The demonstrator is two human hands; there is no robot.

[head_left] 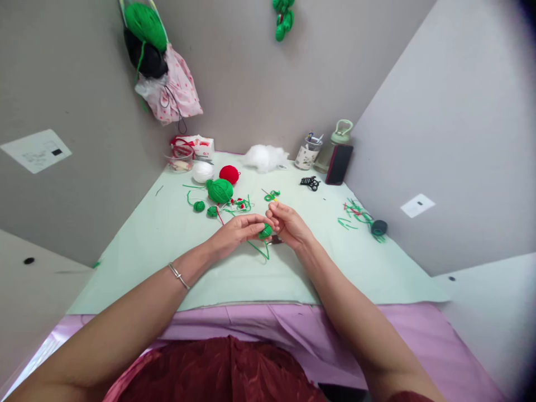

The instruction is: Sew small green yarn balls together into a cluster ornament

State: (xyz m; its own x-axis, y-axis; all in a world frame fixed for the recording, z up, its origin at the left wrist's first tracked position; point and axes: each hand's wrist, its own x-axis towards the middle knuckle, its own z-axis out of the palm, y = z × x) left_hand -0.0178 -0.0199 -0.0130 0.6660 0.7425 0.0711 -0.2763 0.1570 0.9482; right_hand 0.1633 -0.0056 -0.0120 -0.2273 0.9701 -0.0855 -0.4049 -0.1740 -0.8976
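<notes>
My left hand (238, 230) and my right hand (288, 223) meet above the middle of the pale green table cover (167, 245). The left fingers pinch a small green crocheted piece (265, 231), from which a green yarn strand (260, 250) trails down onto the cover. The right fingers are closed in a pinch just above that piece, and a thin hook or needle seems to be in them; it is too small to be sure. A green yarn ball (219, 190) lies beyond the left hand, with small green crocheted bits (199, 206) beside it.
At the back stand a red yarn ball (229, 173), a white ball (203, 171), white stuffing (264, 157), a cup of tools (307, 153), a bottle (335, 144) and a dark phone (339, 164). Yarn scraps (355, 215) and a dark spool (379, 227) lie right. A bag (167, 84) hangs on the wall.
</notes>
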